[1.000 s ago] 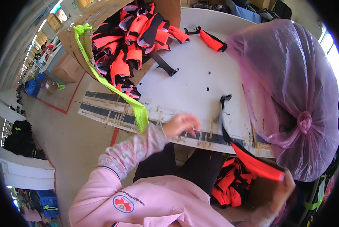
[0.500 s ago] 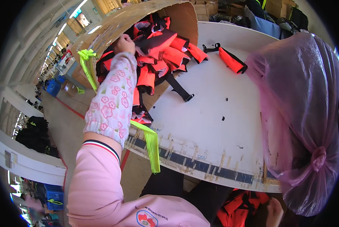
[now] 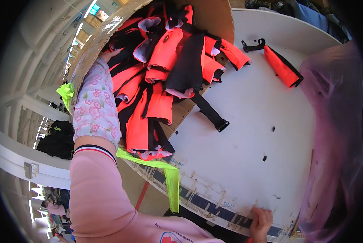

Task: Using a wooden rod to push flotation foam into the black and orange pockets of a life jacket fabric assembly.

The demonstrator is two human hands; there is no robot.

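My left hand [image 3: 109, 55] is inside a tipped cardboard box [image 3: 226, 20], between its left wall and a heap of orange-and-black fabric pieces [image 3: 165, 48]. One digit is stretched out against the pieces; the other fingers are hidden. A floral sleeve cover [image 3: 96, 101] wraps that forearm. At the near edge of the white table, my right hand [image 3: 261, 222] is closed with its fingers curled in. Its palm is hidden, so I cannot make out anything in it. A black strap with a buckle [image 3: 213, 115] trails from the heap onto the tabletop.
A single orange-and-black piece [image 3: 284, 67] with a strap lies on the white table [image 3: 238, 129] at the far right. Beside it hangs a translucent purple plastic bag [image 3: 335, 133]. Neon-yellow ribbon [image 3: 172, 182] droops over the near edge. Small black scraps dot the tabletop.
My left hand has shifted from atop the heap to the box's left side. The right hand has come up from orange pieces below the table to its edge. The view has moved closer to the box.
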